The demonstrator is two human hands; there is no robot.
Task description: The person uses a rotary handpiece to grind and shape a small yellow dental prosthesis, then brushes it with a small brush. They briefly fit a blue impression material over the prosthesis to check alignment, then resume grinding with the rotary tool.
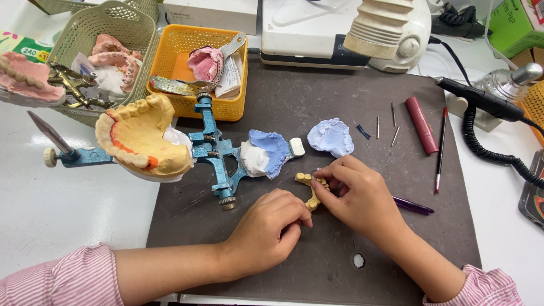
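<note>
- My pink-striped sleeves are cut off by the lower edge, so nothing past my forearms shows.
- My left hand is curled loosely, knuckles up on the dark mat; its fingertips pinch the near end of the yellow tooth-row piece.
- My right hand comes in from the right, fingers pressed together and gripping the piece's far part; they hide much of it.
- The piece lies between both hands. Its visible part is a curved strip running from the near end by my left thumb away and leftward, its free end pointing toward the blue articulator.
- Just beyond sits a pale blue cast.
- Farther back stands the orange basket.
</note>
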